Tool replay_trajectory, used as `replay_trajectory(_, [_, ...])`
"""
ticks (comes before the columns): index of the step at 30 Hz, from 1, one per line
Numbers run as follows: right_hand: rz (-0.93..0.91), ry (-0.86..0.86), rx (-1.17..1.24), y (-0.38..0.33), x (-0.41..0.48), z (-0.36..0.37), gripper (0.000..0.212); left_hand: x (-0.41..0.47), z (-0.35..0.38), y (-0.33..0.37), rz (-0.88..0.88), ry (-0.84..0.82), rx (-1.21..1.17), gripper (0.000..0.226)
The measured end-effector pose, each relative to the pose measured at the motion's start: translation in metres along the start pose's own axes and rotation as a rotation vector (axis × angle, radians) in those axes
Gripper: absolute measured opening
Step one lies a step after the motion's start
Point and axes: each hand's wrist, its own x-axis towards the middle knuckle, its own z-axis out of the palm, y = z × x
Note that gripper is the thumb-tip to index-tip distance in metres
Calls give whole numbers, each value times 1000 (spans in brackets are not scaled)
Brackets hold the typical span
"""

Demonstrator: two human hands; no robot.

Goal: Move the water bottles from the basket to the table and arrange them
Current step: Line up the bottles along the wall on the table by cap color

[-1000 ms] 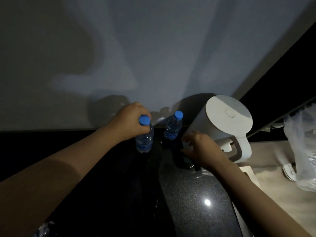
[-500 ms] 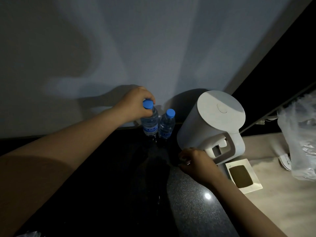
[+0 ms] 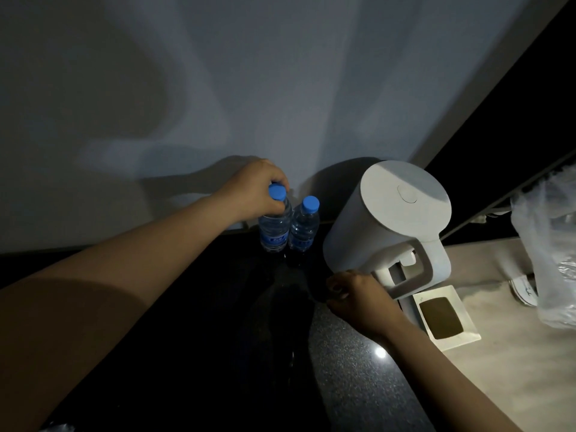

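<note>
Dark speckled countertop (image 3: 358,369) against a pale wall (image 3: 280,73), dimly lit. Two small water bottles standing upright side by side at the wall, left of the white electric kettle (image 3: 392,219), long axes vertical, blue caps up. Left bottle (image 3: 274,227) touching or nearly touching the right bottle (image 3: 304,227). Left hand (image 3: 252,190) wrapped around the left bottle's neck, fingers closed just below its cap. Right hand (image 3: 358,299) low in front of the kettle's base, fingers curled; cannot tell whether gripping anything. White packet (image 3: 442,318) with a brown panel flat to the right of the kettle, crinkled plastic bag (image 3: 548,260) farther right.
</note>
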Motion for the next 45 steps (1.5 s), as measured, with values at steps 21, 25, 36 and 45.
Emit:
replay_trajectory(21, [-7,27,28,-1,0,1,24,9,-3,1,-2,-107,78,22])
replay_trajectory(25, [-3,26,10,-2,0,-1,27,9,-2,3,-10,-107,65,23])
replay_trajectory(36, [-26,47,-14,-11,-6,-14,25,-18,-17,15,-19,-61,162,55])
replay_trajectory(45, [-78,50,-101,-23,-31,-28,23,-93,-37,44,-56,-111,310,32])
